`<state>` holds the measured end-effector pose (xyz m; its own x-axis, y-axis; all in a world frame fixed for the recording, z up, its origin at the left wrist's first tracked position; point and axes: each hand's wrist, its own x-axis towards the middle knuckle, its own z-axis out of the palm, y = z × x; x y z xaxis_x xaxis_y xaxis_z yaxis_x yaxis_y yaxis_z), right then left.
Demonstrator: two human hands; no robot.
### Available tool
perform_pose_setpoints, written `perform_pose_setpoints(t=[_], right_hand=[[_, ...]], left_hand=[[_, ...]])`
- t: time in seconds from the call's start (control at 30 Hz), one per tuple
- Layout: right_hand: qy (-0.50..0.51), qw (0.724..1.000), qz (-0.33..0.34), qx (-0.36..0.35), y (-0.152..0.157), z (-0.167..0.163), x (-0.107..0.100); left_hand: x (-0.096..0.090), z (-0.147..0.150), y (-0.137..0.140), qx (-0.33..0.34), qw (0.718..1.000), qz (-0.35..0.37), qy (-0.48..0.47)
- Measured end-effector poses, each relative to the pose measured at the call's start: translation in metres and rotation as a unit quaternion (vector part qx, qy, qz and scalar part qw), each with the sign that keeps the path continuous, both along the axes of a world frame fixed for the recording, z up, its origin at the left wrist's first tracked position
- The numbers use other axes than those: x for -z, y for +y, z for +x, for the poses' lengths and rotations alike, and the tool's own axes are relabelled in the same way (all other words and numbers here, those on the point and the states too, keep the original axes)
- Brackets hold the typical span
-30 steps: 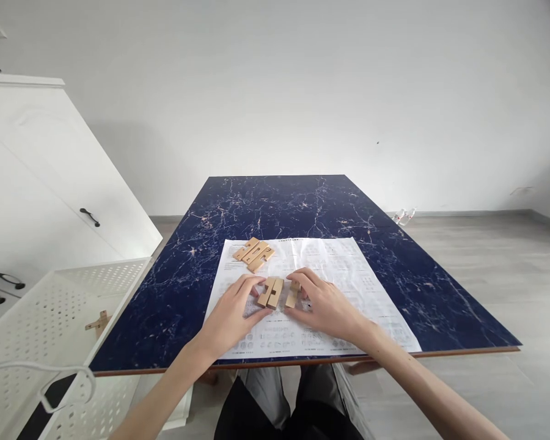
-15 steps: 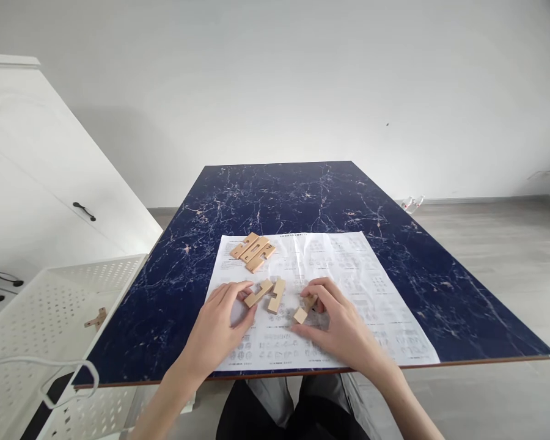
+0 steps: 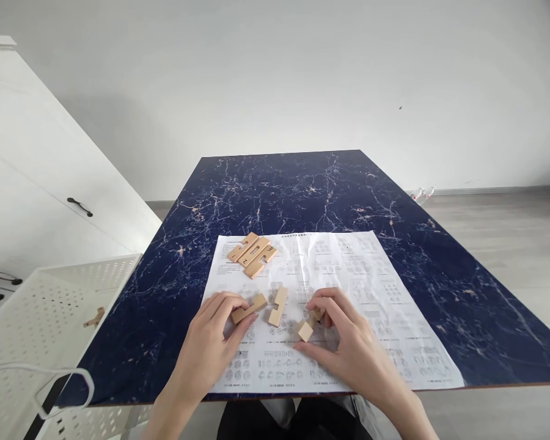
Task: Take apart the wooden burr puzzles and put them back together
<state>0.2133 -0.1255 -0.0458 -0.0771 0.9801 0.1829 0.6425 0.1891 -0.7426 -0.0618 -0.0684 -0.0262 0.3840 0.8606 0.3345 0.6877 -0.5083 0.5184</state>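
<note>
My left hand pinches a notched wooden block between thumb and fingers, low over the printed sheet. Between my hands a second notched wooden block lies untouched on the paper. My right hand has its fingers curled round a third wooden block, whose square end faces me; the fingers cover its far part. Beyond my left hand lie three flat wooden puzzle pieces side by side, marked 1, 2 and 3.
The creased instruction sheet covers the near middle of the dark blue marbled table. At left stand a white perforated rack with a white cable and a small wooden piece, and a white cabinet.
My left hand has closed on its block and drawn it slightly left and nearer, away from the middle block. My right hand keeps its block. The view has tilted slightly.
</note>
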Motion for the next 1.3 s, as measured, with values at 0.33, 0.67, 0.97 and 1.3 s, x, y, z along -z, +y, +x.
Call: perform_pose_setpoints(t=[0.33, 0.67, 0.97, 1.3], right_hand=[[-0.013, 1.000, 0.004, -0.005, -0.002, 0.000, -0.004], [-0.008, 1.000, -0.002, -0.013, -0.003, 0.003, -0.005], [0.060, 0.998, 0.001, -0.002, -0.003, 0.004, -0.008], [0.500, 0.858, -0.067, 0.095, -0.005, 0.020, -0.030]], left_hand=[[-0.002, -0.001, -0.002, -0.057, 0.997, -0.043, 0.011], [-0.002, 0.002, 0.001, -0.038, 0.999, -0.013, 0.018], [-0.008, -0.004, -0.006, -0.113, 0.987, -0.111, 0.002], [-0.040, 0.009, -0.007, -0.122, 0.905, -0.297, -0.279]])
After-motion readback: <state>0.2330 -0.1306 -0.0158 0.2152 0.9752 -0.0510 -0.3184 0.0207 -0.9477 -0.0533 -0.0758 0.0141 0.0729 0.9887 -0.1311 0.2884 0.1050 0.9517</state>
